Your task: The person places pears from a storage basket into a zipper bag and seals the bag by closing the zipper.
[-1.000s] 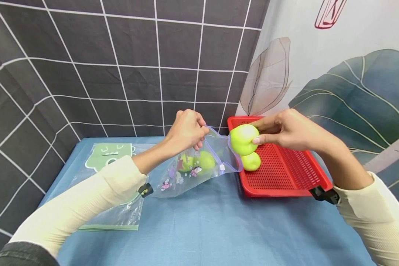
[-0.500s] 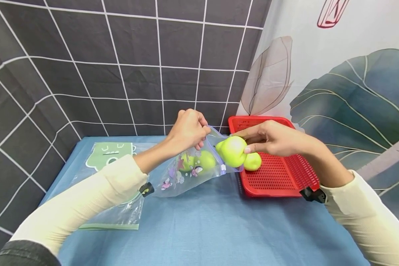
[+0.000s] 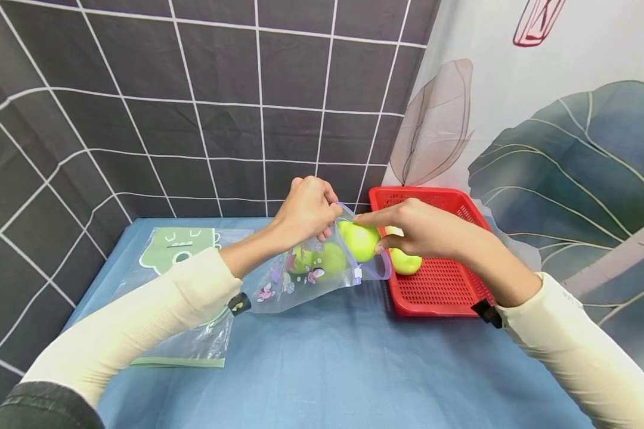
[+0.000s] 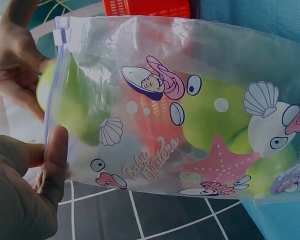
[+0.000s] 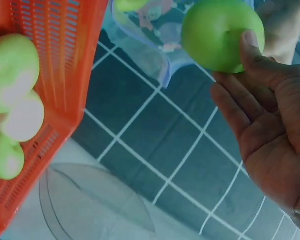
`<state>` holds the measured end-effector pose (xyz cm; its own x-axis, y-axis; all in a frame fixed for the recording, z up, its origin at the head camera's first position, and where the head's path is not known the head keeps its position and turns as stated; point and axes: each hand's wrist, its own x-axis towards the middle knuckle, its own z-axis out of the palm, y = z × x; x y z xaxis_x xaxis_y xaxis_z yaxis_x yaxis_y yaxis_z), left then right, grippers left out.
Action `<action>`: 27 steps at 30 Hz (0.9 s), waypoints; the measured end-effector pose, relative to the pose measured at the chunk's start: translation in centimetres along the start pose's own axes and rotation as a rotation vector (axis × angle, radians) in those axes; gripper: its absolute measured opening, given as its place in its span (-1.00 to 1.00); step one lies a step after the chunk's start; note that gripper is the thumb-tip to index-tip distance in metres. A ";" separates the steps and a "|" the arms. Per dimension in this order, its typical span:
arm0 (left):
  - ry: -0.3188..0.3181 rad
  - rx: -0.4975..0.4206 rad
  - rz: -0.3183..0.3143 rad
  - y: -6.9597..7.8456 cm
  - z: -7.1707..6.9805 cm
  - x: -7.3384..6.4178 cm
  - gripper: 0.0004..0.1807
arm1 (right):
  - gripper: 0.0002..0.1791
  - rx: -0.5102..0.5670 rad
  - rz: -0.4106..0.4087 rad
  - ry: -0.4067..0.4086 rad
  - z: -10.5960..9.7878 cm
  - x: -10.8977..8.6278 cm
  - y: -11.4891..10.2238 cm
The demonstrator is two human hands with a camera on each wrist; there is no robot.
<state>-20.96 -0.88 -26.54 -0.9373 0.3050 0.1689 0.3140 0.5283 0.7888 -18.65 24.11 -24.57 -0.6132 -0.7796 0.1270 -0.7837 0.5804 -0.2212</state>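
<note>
My left hand pinches the upper edge of a clear zip bag at its mouth. The bag carries pink and purple sea prints and has a purple zip with a white slider. Green apples show through its wall, lower down inside. My right hand holds another green apple by thumb and fingertips. In the left wrist view this apple overlaps the zip line, partly behind the bag's wall. Seen from the right wrist, my thumb lies on one side of the apple, fingers beneath.
At the right a red perforated basket holds several more green apples. A flat clear bag with a green print lies on the left of the blue cloth. A dark gridded backdrop stands behind.
My right hand has moved left and a little down, carrying the apple from above the basket's left edge into the bag's mouth. My left hand stays almost still on the bag's edge.
</note>
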 end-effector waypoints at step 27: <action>0.014 -0.011 0.019 0.1 -0.2 -0.3 -0.92 | -0.64 0.017 0.178 -0.039 -0.1 -2.6 2.2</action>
<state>-20.67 -1.11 -26.37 -0.9331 0.3041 0.1918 0.3303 0.5140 0.7917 -18.81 27.48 -25.34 -0.7377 -0.6735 0.0465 -0.6610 0.7065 -0.2527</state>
